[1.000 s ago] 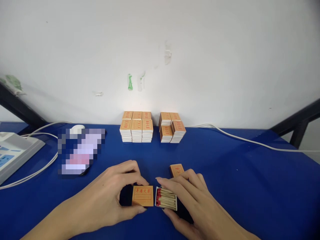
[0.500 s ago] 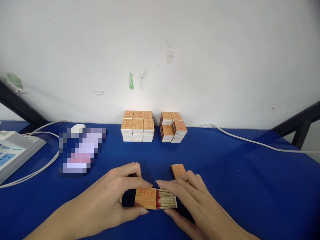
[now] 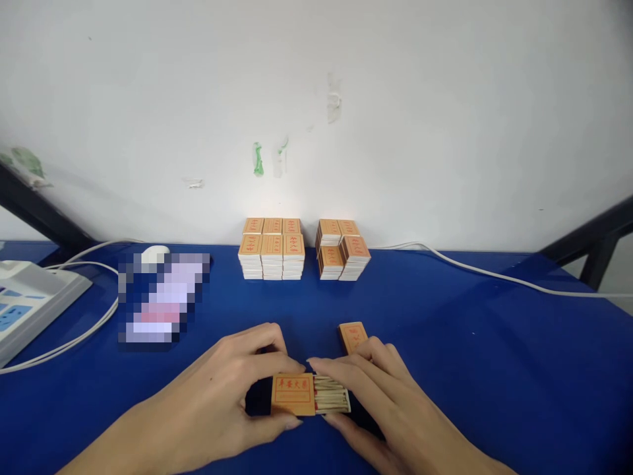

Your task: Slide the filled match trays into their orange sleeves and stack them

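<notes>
Matchbox sleeve (image 3: 293, 394) sits low on the blue table (image 3: 469, 343), pinched between my left hand's (image 3: 232, 389) thumb and fingers — closed on it. Tray of matches (image 3: 332, 400) is part-way inside the sleeve, match sticks showing at its right end; my right hand (image 3: 380, 396) grips the tray, fingers curled round it. Another matchbox (image 3: 352, 336) lies just behind my right fingers. Two stacks of matchboxes (image 3: 304, 249) stand against the wall (image 3: 395, 119), well apart from my hands
</notes>
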Tool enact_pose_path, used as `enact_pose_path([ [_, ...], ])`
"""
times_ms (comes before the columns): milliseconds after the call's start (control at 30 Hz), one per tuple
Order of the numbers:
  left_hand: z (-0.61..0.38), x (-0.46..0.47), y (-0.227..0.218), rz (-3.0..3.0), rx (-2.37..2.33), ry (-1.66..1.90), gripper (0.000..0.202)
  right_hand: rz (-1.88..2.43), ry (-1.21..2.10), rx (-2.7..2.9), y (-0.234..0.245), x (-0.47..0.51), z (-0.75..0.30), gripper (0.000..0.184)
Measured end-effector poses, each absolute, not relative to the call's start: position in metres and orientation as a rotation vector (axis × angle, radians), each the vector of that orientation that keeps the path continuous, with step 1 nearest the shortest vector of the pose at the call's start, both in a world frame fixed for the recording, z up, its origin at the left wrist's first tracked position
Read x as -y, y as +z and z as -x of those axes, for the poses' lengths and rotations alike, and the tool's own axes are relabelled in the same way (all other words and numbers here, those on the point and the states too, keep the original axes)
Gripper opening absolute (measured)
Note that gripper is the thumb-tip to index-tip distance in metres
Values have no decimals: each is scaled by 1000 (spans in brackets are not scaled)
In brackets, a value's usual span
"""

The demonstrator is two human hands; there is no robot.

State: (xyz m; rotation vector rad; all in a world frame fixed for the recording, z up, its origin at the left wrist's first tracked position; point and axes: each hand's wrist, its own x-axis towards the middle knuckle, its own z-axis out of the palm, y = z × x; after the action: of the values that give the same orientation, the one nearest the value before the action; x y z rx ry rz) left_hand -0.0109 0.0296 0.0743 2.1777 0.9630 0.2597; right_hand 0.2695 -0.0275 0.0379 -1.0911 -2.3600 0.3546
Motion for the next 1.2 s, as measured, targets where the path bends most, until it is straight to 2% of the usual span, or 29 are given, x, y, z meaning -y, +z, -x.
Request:
enact_pose_path([
  [467,7,-27,73,-2177,-940,319,29,1059,340,2315,42,27,-266,53],
  [700,15,-38,85,-1993,-932,207,23,1058,448,2379,58,22,-272,55],
  [967,25,-47,75,-1843,-885,259,64,832,634,2545,53,22,-275,44],
  [1067,25,-46,74,-1761,-863,215,68,835,575,2564,48,25,-273,37],
  [1200,23,-42,72,-1804,-857,190,64,848,463,2569,46,28,-270,40],
])
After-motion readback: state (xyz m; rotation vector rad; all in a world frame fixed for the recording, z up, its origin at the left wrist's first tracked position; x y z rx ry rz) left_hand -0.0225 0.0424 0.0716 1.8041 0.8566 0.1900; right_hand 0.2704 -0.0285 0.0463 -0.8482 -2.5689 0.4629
